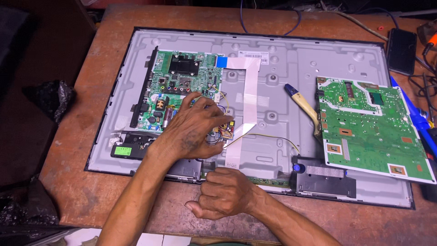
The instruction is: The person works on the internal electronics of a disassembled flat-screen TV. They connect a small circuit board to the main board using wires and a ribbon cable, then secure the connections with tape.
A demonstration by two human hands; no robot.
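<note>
Brown workbench (82, 191): panel (291, 59) lies lengthwise left-right, left hand (193, 132) on board (182, 84).

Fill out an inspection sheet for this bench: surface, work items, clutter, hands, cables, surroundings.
Surface: worn reddish-brown table, scuffed.
Work items: opened flat-panel back lying flat; mounted green circuit board at its left; loose green circuit board lying on its right; white ribbon cable.
Clutter: yellow-handled tool on the panel; dark phone-like slab; blue tool at right edge.
Hands: left hand spread over the mounted board's lower part; right hand curled at the panel's near edge, holding nothing visible.
Cables: thin yellow wire; blue cable at the far edge.
Surroundings: black plastic bag left of the table.
</note>
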